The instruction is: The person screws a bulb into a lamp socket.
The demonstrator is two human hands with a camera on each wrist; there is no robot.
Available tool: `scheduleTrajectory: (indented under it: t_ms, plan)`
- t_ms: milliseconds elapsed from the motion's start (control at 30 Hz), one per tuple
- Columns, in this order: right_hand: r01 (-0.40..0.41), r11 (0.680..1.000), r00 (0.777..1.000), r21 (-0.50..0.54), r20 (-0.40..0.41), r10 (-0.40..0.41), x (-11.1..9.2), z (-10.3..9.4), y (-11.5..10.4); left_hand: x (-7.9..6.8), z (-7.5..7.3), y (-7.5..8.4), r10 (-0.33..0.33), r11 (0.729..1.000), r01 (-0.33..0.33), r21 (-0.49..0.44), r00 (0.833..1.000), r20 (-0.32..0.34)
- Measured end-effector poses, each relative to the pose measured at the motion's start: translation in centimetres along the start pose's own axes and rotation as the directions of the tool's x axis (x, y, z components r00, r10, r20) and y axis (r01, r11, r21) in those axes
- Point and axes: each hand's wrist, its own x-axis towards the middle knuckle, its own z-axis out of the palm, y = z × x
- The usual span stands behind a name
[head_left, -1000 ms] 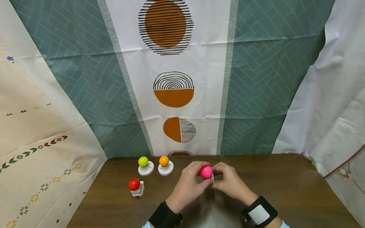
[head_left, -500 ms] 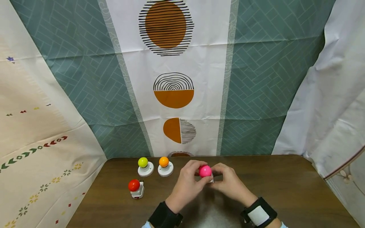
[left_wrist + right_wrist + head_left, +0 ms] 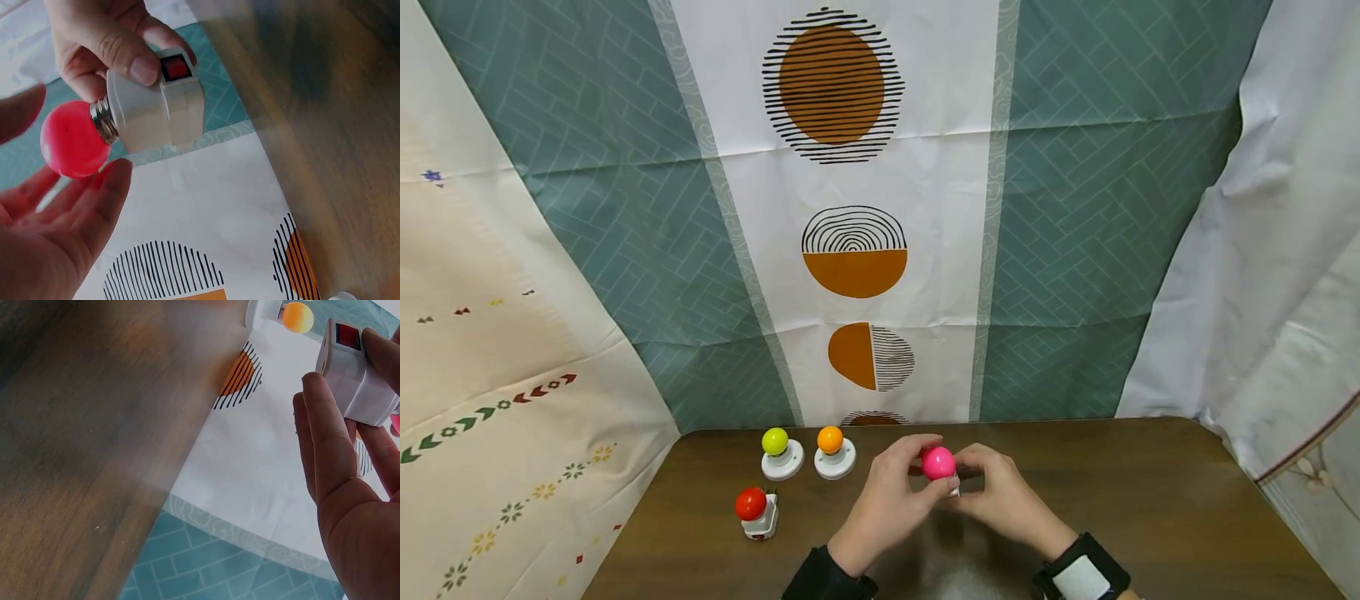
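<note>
A round pink light bulb [image 3: 75,139] sits at the mouth of a white lamp socket [image 3: 147,112], part of its metal screw thread still showing. My left hand [image 3: 887,496] has its thumb and fingers round the bulb. The right hand [image 3: 1003,496] grips the socket body, thumb pressed on one side near the red switch [image 3: 348,336] and fingers beneath. Both hands hold the pair above the wooden table [image 3: 1120,508], with the bulb toward the left hand. In the head view most of the socket is hidden by the hands.
Left of the hands stand a yellow-green bulb [image 3: 775,442] and an orange bulb [image 3: 830,440], each on a round white base. Nearer the front is a red bulb [image 3: 750,504] on a white switch socket. A patterned cloth [image 3: 940,250] hangs behind the table.
The head view has tilted up a little, so the whole scene sits lower. Both hands keep their hold on bulb and socket, which have shifted slightly left.
</note>
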Motion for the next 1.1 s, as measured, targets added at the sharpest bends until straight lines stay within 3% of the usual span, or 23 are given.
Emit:
scheduleTrajectory:
  t_ms: [133, 233, 400, 633, 733, 933, 1100]
  plan:
    - [0.004, 1.000, 1.000, 0.003, -0.008, -0.004, 0.02, 0.09, -0.18, -0.12, 0.28, 0.15, -0.034, 0.999, 0.033, -0.009, 0.995, -0.094]
    - [0.006, 1.000, 1.000, 0.009, -0.007, -0.006, 0.05, 0.16, -0.30, -0.22, 0.33, 0.14, -0.055, 0.998, 0.054, -0.014, 0.992, -0.118]
    - [0.009, 1.000, 1.000, 0.019, -0.001, -0.009, 0.12, 0.25, -0.37, -0.29, 0.16, -0.05, -0.028, 0.999, 0.026, -0.018, 0.996, -0.087]
    - [0.009, 1.000, 1.000, 0.007, -0.014, -0.009, 0.16, -0.07, -0.10, 0.00, -0.10, -0.12, 0.025, 0.999, -0.025, -0.043, 1.000, 0.015]
    - [0.014, 1.000, 1.000, 0.002, -0.026, -0.014, 0.16, -0.20, -0.01, 0.17, -0.12, -0.03, 0.026, 0.999, -0.025, -0.046, 1.000, 0.016]
    - [0.023, 1.000, 0.999, -0.008, -0.038, -0.023, 0.26, -0.17, 0.08, 0.25, -0.02, 0.34, -0.084, 0.996, 0.080, -0.046, 0.993, -0.080]
    - [0.010, 1.000, 1.000, -0.003, -0.028, -0.010, 0.18, 0.11, 0.08, -0.09, -0.06, 0.68, -0.112, 0.993, 0.107, -0.052, 0.990, -0.084]
